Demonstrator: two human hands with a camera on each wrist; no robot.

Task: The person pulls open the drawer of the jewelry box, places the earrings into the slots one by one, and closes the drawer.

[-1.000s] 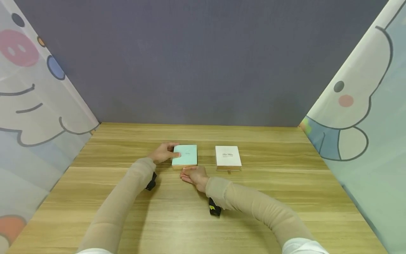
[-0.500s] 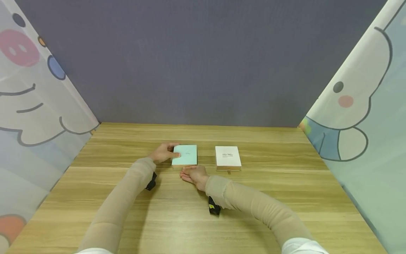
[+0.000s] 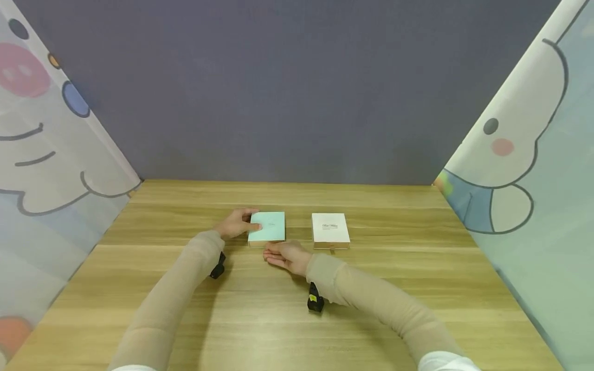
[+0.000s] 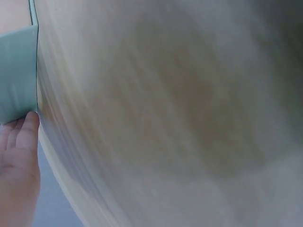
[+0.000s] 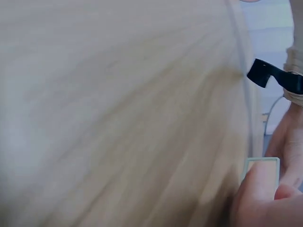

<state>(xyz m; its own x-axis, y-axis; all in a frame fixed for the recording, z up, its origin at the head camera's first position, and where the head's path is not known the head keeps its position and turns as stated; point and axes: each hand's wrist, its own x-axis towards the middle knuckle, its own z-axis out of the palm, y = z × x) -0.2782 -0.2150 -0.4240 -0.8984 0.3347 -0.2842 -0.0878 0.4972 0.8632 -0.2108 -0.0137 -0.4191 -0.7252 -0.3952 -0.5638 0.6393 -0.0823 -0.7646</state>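
A mint-green box point(image 3: 267, 226) with a tan front lies flat on the wooden table. My left hand point(image 3: 234, 223) holds its left side, thumb on the lid and fingers at the far left corner. The left wrist view shows the fingers point(image 4: 27, 132) against the box's green side point(image 4: 18, 75). At the front edge is my right hand point(image 3: 289, 256), its thumb by the tan front face point(image 5: 265, 171). Whether these fingertips pinch something there is hidden. A white box point(image 3: 330, 229) with dark lettering and a small front tab lies to the right, untouched.
The wood-grain table point(image 3: 371, 299) stretches around both boxes. A dark grey panel point(image 3: 287, 93) rises behind it. Cartoon-printed curtains point(image 3: 501, 196) flank both sides. Black camera mounts point(image 3: 315, 300) hang beneath the wrists.
The whole head view has shifted slightly, so the boxes appear a little further left. Both hands keep nearly the same places at the mint-green box, which looks unchanged.
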